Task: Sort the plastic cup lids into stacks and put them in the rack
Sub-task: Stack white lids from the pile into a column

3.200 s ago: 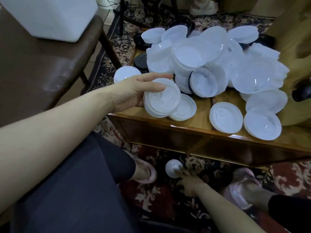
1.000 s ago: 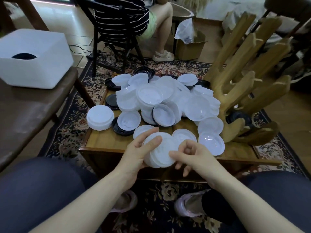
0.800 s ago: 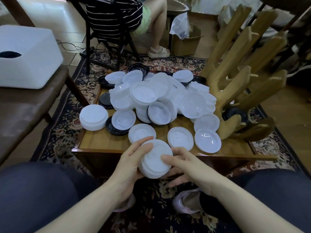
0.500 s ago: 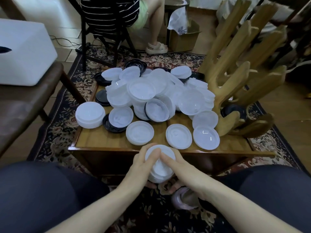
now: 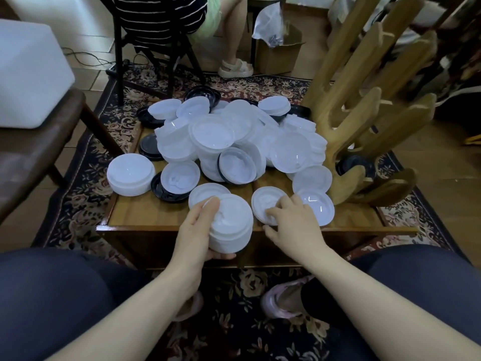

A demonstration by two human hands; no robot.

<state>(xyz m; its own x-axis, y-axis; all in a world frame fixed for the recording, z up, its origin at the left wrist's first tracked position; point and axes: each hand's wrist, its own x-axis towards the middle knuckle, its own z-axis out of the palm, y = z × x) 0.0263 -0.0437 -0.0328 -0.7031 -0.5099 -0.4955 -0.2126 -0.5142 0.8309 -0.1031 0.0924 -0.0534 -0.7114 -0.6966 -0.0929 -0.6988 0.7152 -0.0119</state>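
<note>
Cradling the stack of lids [image 5: 231, 225] from its left side, your left hand [image 5: 194, 230] grips it steady at the table's near edge. Just right, your right hand [image 5: 294, 222] rests loosely curled fingers on a single lid [image 5: 264, 201], probably to add it; the rack [image 5: 364, 121] stands beyond, holding no white stacks.

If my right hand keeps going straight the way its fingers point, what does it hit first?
The right hand already has its fingers on a flat white lid on the table. Straight on, it would probably meet the lid pile next, though depth is unclear.
</note>
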